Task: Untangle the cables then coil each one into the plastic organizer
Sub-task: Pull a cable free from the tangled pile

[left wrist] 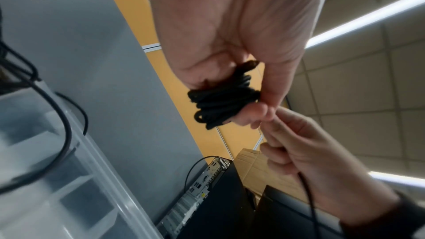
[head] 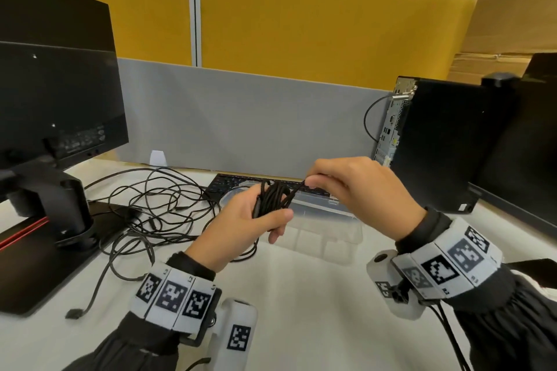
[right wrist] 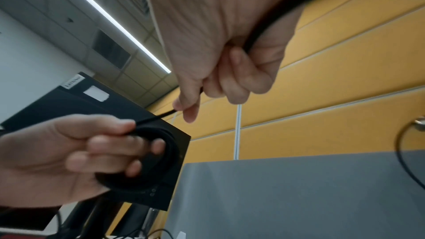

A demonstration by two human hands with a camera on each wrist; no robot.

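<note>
- A black coiled cable bundle (head: 272,197) is gripped by the left hand (head: 245,229).
- Its free tail (head: 297,188), running toward 2 o'clock, is pinched by the right hand (head: 358,193).
- The clear plastic organizer (head: 325,232) lies just beyond, nearer the right hand.

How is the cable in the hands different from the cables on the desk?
The held cable is wound into a tight coil; the desk cables sprawl in loose, tangled loops. The left hand grips the coil and the right hand pinches its end; nothing touches the desk cables. All are thin and black.
</note>
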